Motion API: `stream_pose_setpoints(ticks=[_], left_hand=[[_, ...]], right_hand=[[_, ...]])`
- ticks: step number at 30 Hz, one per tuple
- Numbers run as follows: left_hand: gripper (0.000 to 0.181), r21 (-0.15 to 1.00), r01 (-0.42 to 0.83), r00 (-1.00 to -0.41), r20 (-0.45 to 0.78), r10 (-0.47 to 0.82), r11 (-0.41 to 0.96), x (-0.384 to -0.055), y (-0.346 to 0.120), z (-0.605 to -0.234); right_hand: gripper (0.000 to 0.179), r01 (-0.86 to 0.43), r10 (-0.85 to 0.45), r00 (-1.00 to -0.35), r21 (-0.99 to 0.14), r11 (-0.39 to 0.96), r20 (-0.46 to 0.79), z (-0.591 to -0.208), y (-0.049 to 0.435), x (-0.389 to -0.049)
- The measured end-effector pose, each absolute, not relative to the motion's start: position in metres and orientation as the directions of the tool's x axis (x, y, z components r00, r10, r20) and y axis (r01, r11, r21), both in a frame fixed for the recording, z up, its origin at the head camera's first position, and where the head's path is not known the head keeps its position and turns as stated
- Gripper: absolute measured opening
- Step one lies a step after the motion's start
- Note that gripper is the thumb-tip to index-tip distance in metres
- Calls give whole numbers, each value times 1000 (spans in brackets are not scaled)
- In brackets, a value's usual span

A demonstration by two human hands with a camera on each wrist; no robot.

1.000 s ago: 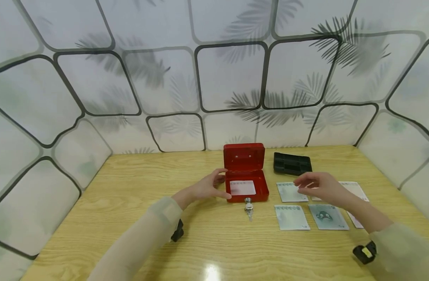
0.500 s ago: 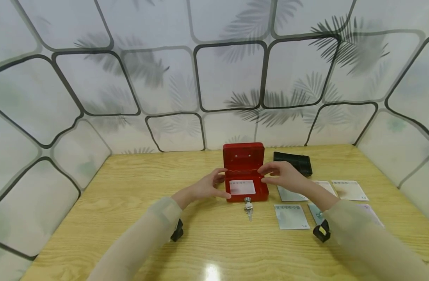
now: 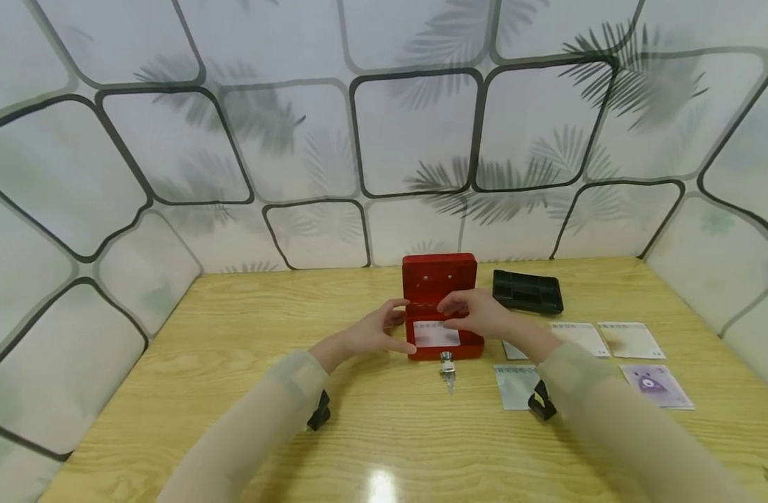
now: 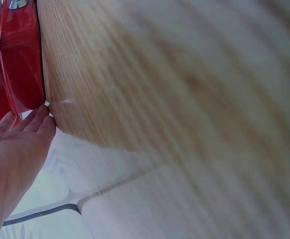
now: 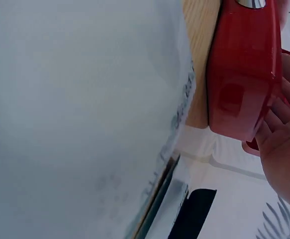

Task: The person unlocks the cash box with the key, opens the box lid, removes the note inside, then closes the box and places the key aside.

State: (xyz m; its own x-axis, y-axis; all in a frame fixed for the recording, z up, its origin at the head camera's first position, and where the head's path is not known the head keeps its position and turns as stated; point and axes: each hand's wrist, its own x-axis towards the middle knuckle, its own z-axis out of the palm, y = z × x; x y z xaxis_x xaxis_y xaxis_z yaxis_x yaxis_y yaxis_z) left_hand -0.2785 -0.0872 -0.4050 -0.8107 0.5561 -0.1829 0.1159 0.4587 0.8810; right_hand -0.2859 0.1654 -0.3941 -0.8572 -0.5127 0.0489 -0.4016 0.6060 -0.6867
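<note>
Box (image 3: pixel 430 288), red metal, rectangular, lid raised, stands on pale wooden table (image 3: pixel 358 440); white rectangular paper slip (image 3: pixel 429 335) lies inside. Left hand (image 3: pixel 374 332): thumb and fingers spread apart at its left side. Right hand (image 3: pixel 487 316): thumb and fingers apart over slip; cannot tell whether touching. Silver metal keys (image 3: pixel 448 376) at box front.

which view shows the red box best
The head view, because it takes in the red box with its raised lid and the paper inside. The left wrist view crops it to part of the front and lid; the right wrist view is also cropped, showing mainly outer walls.
</note>
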Motion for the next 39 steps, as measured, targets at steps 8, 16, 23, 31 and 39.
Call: stream_pose_setpoints(ticks=[8,16,23,31,39], left_hand=[[83,883,127,-804,-175,568,452,-279,-86,-405],[82,884,127,-807,-171,565,450,-280,-86,-406],[81,891,127,-807,-162,568,435,-279,-86,-406],[80,895,128,-804,-158,573,427,-279,-87,-406],[83,885,139,-804,-161,573,444,-279,-86,-406]], right_hand=[[27,-397,-522,-853,-637,660,-10,-393,157,-289],[27,-385,-521,-851,-599,702,-65,-391,152,-290],[25,-376,-516,-854,-603,703,-68,-392,152,-289],[26,-390,-523,-850,-594,704,-61,-393,150,-289],[28,-389,-522,-851,-605,695,-53,-390,148,-286]])
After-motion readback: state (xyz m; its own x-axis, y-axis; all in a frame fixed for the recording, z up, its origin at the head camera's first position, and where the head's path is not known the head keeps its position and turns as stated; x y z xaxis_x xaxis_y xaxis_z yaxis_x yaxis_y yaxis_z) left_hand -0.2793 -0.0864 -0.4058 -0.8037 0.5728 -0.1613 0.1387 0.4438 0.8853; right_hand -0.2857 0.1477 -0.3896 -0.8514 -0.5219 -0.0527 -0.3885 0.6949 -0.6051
